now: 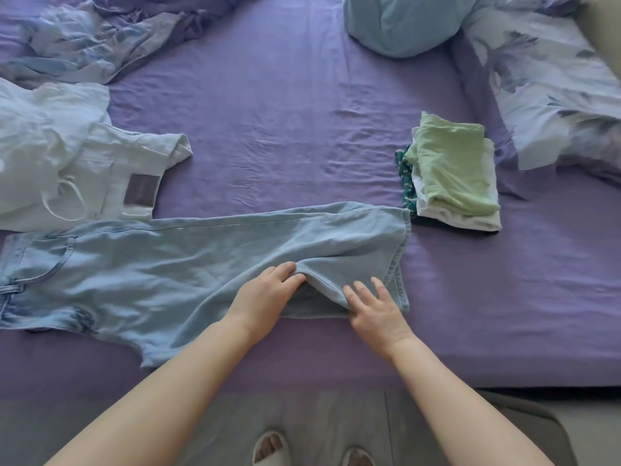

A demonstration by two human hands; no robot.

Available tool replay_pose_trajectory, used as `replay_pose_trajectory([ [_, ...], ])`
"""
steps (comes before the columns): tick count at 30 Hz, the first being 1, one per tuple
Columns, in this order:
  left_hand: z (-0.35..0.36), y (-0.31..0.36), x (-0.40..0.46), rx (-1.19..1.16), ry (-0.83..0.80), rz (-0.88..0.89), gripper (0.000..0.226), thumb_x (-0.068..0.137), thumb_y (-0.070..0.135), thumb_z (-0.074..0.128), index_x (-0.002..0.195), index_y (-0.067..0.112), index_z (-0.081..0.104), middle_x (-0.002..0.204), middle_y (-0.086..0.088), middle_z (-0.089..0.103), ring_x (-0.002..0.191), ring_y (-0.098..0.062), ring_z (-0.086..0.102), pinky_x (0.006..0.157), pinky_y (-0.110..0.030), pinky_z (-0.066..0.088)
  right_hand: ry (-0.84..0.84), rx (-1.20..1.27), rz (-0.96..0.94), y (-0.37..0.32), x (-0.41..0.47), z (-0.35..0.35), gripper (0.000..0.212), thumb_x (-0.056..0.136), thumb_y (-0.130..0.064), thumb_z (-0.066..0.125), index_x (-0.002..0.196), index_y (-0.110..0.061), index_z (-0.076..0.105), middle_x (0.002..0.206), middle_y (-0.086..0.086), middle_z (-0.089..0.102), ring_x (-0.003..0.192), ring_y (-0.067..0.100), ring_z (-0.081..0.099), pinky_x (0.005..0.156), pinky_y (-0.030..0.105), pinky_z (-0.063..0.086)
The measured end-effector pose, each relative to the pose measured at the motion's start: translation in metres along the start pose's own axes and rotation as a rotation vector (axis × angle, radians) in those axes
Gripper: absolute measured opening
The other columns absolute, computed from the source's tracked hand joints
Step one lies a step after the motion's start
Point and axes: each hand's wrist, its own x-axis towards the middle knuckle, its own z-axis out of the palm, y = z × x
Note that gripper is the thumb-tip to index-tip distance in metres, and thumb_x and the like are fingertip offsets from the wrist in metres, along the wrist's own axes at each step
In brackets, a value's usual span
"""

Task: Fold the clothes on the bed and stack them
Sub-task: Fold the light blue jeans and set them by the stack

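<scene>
Light blue jeans (174,264) lie lengthwise across the purple bed sheet (285,122), waistband at the left, leg hems at the right. My left hand (265,294) pinches a fold of the upper leg near its lower edge. My right hand (374,306) lies with straight, spread fingers on the denim close to the hem. A stack of folded clothes (453,176), green piece on top with white and teal ones below, sits just past the hems. Pale unfolded garments (67,156), one with a brown waist patch, lie at the left.
A crumpled floral duvet (84,38) fills the far left corner. A light blue pillow (403,21) and a floral pillow (554,95) lie at the far right. The bed's near edge runs along the bottom, with my slippered feet (312,449) on the floor below.
</scene>
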Motion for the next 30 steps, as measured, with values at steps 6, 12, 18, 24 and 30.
replay_pose_trajectory([
  [6,-0.007,0.028,-0.007,0.031,0.028,0.034,0.055,0.081,-0.008,0.053,0.131,0.016,0.052,0.135,0.0,0.048,0.106,-0.025,0.053,0.071,-0.041,0.053,0.074,0.086,-0.136,0.04,-0.028,-0.025,0.021,0.048,-0.013,0.086,0.052,-0.017,0.065,0.087,0.002,0.072,0.06,0.02,0.061,0.054,0.026,0.051],
  [12,0.001,0.073,-0.035,0.117,-0.1,0.041,0.082,0.073,-0.002,0.065,0.145,0.024,0.035,0.131,0.0,0.048,0.107,-0.021,0.056,0.069,-0.032,0.053,0.095,0.08,-0.287,0.054,-0.059,-0.057,0.018,0.053,-0.014,0.08,0.055,-0.021,0.064,0.088,-0.004,0.071,0.056,0.015,0.057,0.042,0.022,0.044],
  [18,0.033,0.105,-0.052,0.222,-0.173,0.112,0.098,0.04,0.011,0.091,0.131,0.027,0.055,0.081,0.009,0.066,0.055,-0.01,0.061,0.033,-0.022,0.043,-0.031,0.048,-0.401,0.043,-0.086,-0.035,0.03,0.054,-0.022,0.08,0.081,-0.03,0.071,0.069,-0.009,0.063,0.044,0.01,0.051,0.04,0.021,0.041],
  [24,0.066,0.109,-0.037,0.156,-0.326,-0.033,0.079,0.087,-0.003,0.046,0.151,0.027,0.011,0.141,-0.001,0.036,0.115,-0.025,0.044,0.084,-0.038,0.049,0.149,0.032,-0.299,0.059,-0.088,-0.027,0.039,0.064,-0.005,0.065,0.095,-0.026,0.073,0.062,-0.009,0.055,0.054,0.014,0.052,0.06,0.025,0.049],
  [30,0.087,0.128,-0.026,0.16,-0.417,-0.097,0.074,0.094,0.003,0.036,0.151,0.035,0.001,0.159,-0.007,-0.01,0.146,-0.028,0.001,0.112,-0.047,0.022,-0.123,0.057,-0.234,0.067,-0.099,-0.022,0.025,0.049,-0.021,0.081,0.072,-0.023,0.071,0.069,-0.005,0.064,0.059,0.015,0.059,0.055,0.022,0.047],
])
